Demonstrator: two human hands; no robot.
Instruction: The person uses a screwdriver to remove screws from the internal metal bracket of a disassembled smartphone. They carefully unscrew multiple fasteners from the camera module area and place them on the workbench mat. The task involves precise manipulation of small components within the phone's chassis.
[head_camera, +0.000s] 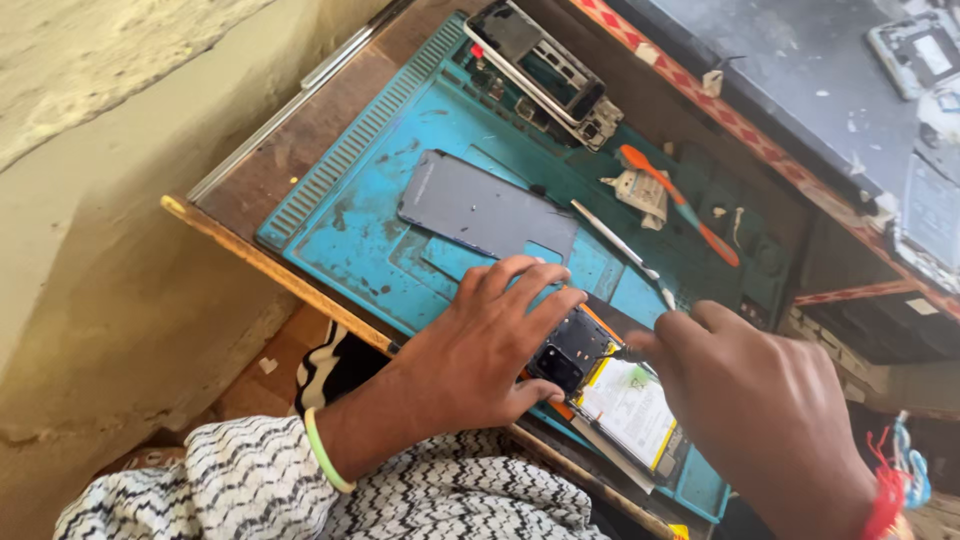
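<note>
On the blue repair mat (340, 225), near its front edge, an opened phone (610, 395) lies with its innards up. The left hand (480, 350) pins its top end, fingers spread flat; the right hand (760, 400) pinches at the board, seemingly mid-disassembly. Next needs a fine, steady pull.

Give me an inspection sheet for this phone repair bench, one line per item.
Surface: teal repair mat, stained, on a wooden table.
Job's things: opened phone, back off, battery and camera module exposed.
Clutter: grey back cover; second phone frame; orange toothbrush; white-handled tool.
Hands: left hand steadies the phone's top; right hand touches its board, what it pinches cannot be told.
Cables: nothing seen.
Surroundings: plaster wall at left; dark upper shelf with more phone parts.
</note>
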